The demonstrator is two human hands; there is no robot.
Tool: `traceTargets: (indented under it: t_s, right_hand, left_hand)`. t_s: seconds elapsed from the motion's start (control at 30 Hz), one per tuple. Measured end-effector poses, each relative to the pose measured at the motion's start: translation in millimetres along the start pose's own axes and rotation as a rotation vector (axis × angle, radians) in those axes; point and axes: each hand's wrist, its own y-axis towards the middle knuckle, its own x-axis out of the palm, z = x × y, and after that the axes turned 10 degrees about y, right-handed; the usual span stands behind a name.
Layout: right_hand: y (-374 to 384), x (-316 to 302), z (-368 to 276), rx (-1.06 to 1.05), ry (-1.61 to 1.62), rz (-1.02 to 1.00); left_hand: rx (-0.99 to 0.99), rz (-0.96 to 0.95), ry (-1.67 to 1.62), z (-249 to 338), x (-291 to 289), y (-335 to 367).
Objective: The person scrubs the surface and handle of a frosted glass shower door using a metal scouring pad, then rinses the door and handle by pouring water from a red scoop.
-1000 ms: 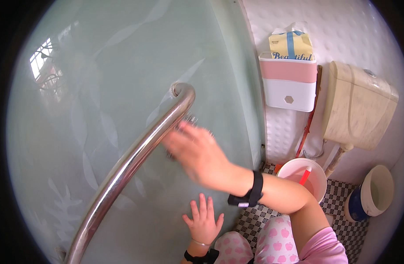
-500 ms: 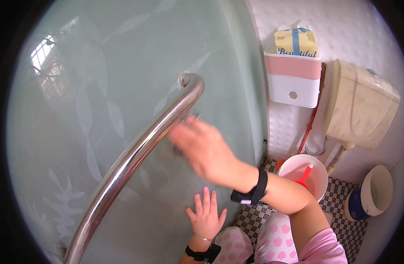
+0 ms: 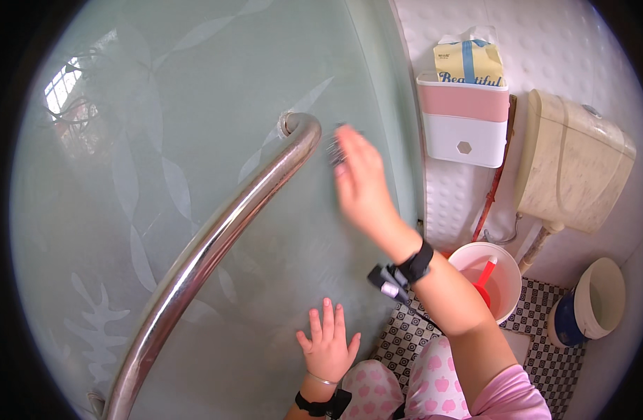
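Observation:
My right hand (image 3: pixel 367 183) is closed around a silvery, wiry steel wool scrubber (image 3: pixel 336 150), partly hidden by the fingers and blurred. It is against the frosted green glass panel (image 3: pixel 216 77), just right of the upper end of a bent metal bar handle (image 3: pixel 213 241). Lower down, my left hand (image 3: pixel 328 353) lies flat on the same glass, fingers spread, holding nothing. A black strap with a small dangling device (image 3: pixel 390 285) is on my right wrist.
On the right wall hang a pink-and-white tissue box (image 3: pixel 465 129) with a yellow tissue pack (image 3: pixel 470 61) and a cream toilet cistern (image 3: pixel 570 168). A pale bucket (image 3: pixel 507 280) holding a red-handled dipper (image 3: pixel 487 269) and a blue-and-white bucket (image 3: pixel 568 318) stand on the checkered floor (image 3: pixel 538 301).
My right hand has moved up and to the right with the scrubber, from beneath the metal bar to beside its upper end. The wrist device now dangles. My left hand stays put.

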Motion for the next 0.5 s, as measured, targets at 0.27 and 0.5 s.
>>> traceTargets:
  t_s: [0.27,0.5]
  right_hand:
    - [-50,-8,-41,-0.074,0.013,-0.314]
    - [20,-16,50,0.019,-0.019,-0.09]
  left_hand:
    - [-0.025,0.015,0.063,3,4,1]
    - [-0.022,-0.075,-0.004,4,0,-1]
